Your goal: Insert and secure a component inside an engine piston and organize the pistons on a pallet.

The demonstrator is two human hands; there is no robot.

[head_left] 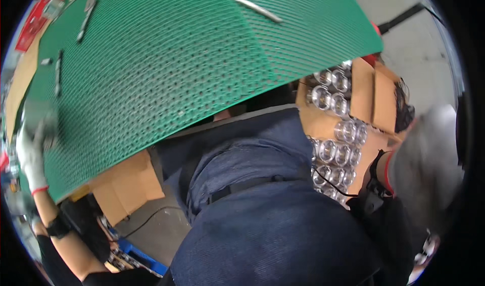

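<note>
My left hand (31,157), in a white glove with a red cuff edge, is at the left edge of the green ribbed mat (166,59). Its fingers are closed around a blurred grey, metallic-looking thing (40,115) whose kind I cannot make out. On the far right, my right hand (427,160) is in a similar glove, raised beside the cardboard boxes. Motion smears it, so its fingers and anything in them cannot be told. Shiny round metal parts (331,99), like pistons, stand in rows in the open box nearest that hand.
A slim silver tool (252,7) lies on the mat's far part. Dark thin tools (58,74) lie at its left. More metal parts (336,152) stand on cardboard at my right. An open cardboard box (126,185) and a blue crate (141,255) are below the mat, left.
</note>
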